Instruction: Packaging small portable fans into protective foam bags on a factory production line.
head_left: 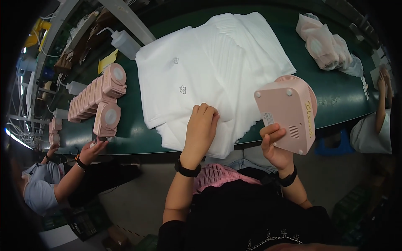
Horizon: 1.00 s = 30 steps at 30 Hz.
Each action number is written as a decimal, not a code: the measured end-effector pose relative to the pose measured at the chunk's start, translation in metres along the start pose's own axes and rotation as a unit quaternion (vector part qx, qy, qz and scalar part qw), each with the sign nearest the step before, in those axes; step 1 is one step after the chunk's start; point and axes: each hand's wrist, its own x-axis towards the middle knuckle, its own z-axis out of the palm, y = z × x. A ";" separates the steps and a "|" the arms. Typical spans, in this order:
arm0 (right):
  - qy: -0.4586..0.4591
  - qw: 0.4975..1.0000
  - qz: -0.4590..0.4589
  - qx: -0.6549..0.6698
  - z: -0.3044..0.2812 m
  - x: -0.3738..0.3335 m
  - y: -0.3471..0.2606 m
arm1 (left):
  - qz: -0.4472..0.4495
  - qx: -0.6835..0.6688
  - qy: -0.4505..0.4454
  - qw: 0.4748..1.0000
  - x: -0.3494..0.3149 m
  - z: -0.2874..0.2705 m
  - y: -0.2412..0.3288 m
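Observation:
My right hand grips a pink plastic appliance by its near end, above the table's front edge. Its underside faces me, with small round feet, a slotted vent and a small label; a rounded part sticks out behind. Beneath my left hand lies a broad, fanned stack of white padded packing bags. The fingers of that hand are bent and pressed together at the top bag, which appears pinched between them, though the fingertips are partly hidden.
Rows of similar pink appliances stand on the green table at left, beside a co-worker's hand. Behind them is a white squeeze bottle. Bagged pink appliances lie far right, near another person's hand. A blue stool is below.

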 end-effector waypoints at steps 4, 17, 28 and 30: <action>0.123 0.983 -0.059 -0.122 0.020 0.006 0.007 | -0.118 -0.210 -0.008 0.970 -0.005 -0.006 0.013; 0.171 0.908 -0.161 -0.346 -0.003 -0.002 -0.013 | -0.273 -0.672 0.160 0.670 -0.013 -0.028 0.030; 0.261 0.897 0.016 -0.356 0.016 -0.041 -0.010 | -0.191 -0.439 0.007 0.878 -0.012 -0.022 0.048; 0.265 0.864 -0.021 -0.428 0.014 -0.026 -0.009 | -0.184 -0.444 -0.007 0.877 -0.013 -0.020 0.050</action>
